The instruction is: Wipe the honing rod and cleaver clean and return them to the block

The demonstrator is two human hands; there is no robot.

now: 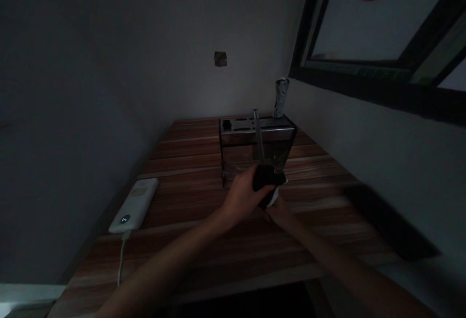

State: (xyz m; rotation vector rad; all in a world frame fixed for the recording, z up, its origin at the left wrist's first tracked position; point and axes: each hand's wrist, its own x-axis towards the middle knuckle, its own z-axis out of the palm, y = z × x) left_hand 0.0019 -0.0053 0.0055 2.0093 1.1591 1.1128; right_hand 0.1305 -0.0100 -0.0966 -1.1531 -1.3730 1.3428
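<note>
My left hand [244, 192] is closed round a bulky black object [262, 182] above the middle of the table. A straight grey metal-looking bar [258, 136] rises from its top, and the dim light hides its exact kind. Just below, my right hand [279, 211] is closed against the underside of the object, with a small white piece [273, 196] like cloth or paper at its fingers. Right behind both hands stands a slotted rack [240, 125] with a dark frame and clear-looking sides. A patterned grey cylinder [280, 97] stands upright at its back right corner.
On the striped wooden table [182, 172], a white power bank [135, 205] with a lit display lies at the left, its cable [122, 259] running toward me. A dark flat object [389, 221] lies along the right edge. Walls close in the left, back and right; a dark-framed window [364, 73] is at upper right.
</note>
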